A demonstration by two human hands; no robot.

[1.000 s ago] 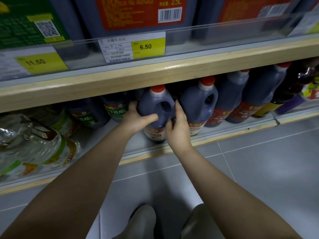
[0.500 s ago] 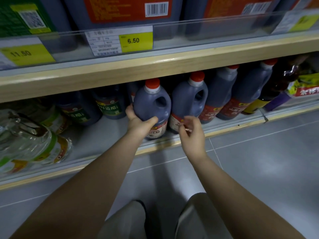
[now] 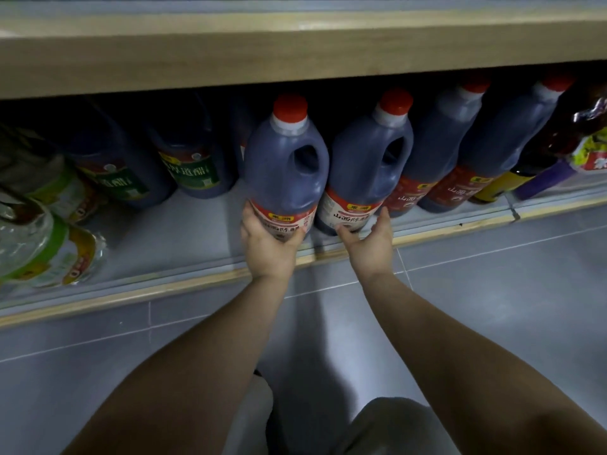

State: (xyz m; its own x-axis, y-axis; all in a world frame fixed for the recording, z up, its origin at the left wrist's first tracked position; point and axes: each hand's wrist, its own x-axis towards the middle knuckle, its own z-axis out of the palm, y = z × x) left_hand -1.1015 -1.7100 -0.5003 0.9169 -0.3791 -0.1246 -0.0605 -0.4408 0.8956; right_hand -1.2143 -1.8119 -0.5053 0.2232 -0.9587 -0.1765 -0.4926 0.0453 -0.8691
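The dark jug point(image 3: 285, 172) with the red cap stood upright at the front of the bottom shelf point(image 3: 184, 244), near its edge. The left hand point(image 3: 267, 247) held it low down, with the fingers round its left side and the thumb across the red and white label. Just beside it on the right stood a second jug point(image 3: 364, 172) of the same kind, and the two looked to be touching. The right hand point(image 3: 369, 244) was spread wide at the bottom of that one, thumb on the label and fingers up its right side, not closed tight. More jugs point(image 3: 440, 152) leaned in a row further right. Dark bottles with green labels point(image 3: 193, 165) stood to the left, and clear bottles point(image 3: 36, 244) lay further left. A wooden board point(image 3: 295, 54) ran above them all. The grey floor point(image 3: 492, 290) was below.
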